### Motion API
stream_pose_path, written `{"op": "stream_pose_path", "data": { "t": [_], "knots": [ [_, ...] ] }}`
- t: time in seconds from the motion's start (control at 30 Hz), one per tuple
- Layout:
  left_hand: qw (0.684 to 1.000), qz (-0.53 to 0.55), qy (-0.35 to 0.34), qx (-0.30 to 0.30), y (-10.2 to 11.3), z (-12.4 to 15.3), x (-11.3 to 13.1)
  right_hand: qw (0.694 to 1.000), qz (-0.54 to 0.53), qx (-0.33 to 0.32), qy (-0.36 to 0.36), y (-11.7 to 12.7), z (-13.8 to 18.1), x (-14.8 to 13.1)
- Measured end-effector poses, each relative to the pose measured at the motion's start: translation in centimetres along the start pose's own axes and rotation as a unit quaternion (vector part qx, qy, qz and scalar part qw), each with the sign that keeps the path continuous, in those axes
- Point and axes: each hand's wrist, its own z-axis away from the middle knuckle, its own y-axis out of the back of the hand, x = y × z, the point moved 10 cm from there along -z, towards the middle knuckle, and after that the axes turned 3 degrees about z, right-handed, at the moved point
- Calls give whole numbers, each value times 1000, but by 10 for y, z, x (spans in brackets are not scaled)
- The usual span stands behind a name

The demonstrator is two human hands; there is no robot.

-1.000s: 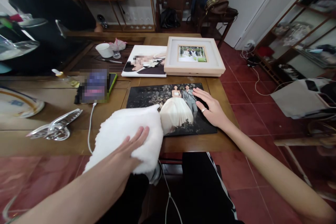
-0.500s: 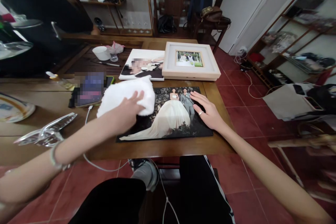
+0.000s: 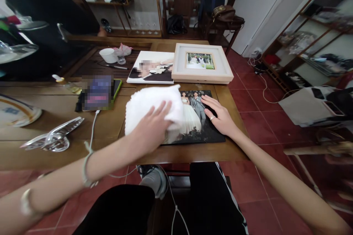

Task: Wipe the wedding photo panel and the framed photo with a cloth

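Observation:
A dark wedding photo print [image 3: 205,132] lies flat near the front edge of the wooden table [image 3: 110,125]. My left hand [image 3: 150,126] presses a fluffy white cloth [image 3: 150,104] onto the print's left and middle part, fingers spread flat over it. Flat on the print's right side rests my right hand [image 3: 219,115], fingers stretched out, a ring on one finger, holding nothing. The cloth hides most of the picture's left half.
Behind the print lie a cream framed photo [image 3: 202,63] and a second unframed print [image 3: 153,68]. A phone [image 3: 99,91] with a charging cable, a shiny metal dish [image 3: 52,137], a plate [image 3: 16,112] and a white cup [image 3: 108,55] are to the left. Red tiled floor surrounds the table.
My left hand has swept the white cloth from the table's front edge up over the print's far left, then down and right onto its middle. The right hand has stayed put.

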Motion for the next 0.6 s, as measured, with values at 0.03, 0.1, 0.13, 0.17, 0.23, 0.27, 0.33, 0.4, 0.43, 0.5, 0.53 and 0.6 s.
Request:
{"op": "stream_pose_path", "data": {
  "t": [0.03, 0.1, 0.13, 0.17, 0.23, 0.27, 0.33, 0.4, 0.43, 0.5, 0.53, 0.6],
  "knots": [
    [1000, -12, 14, 19, 5, -14, -13, 1000, 0, 1, 1, 0, 0, 0],
    [999, -20, 25, 34, 9, -35, -29, 1000, -1, 3, 2, 0, 0, 1],
    [999, -23, 30, 34, 10, -41, -31, 1000, 0, 3, 3, 0, 0, 1],
    [999, -27, 34, 30, 9, -45, -30, 1000, 1, 2, 4, 0, 0, 1],
    [998, -40, 38, 20, 7, -42, -16, 1000, 2, 1, 4, 0, 0, 1],
    [998, -48, 34, 17, 5, -36, -3, 1000, 2, 2, 4, 0, 0, 1],
    [998, -57, 6, 19, -1, -18, 32, 1000, 3, 4, 3, 0, 0, 1],
    [997, -59, -32, 30, -7, 5, 68, 1000, 3, 5, 2, 0, 0, 0],
    [996, -58, -60, 41, -10, 17, 85, 1000, 3, 4, 2, 0, 0, 0],
    [991, -55, -106, 67, -12, 36, 110, 1000, 0, 1, 5, 0, -1, -1],
    [988, -53, -121, 76, -12, 41, 116, 1000, -1, -1, 7, -1, -1, -2],
    [987, -51, -131, 78, -12, 40, 115, 1000, 0, -2, 9, 0, -2, -2]
  ]
}}
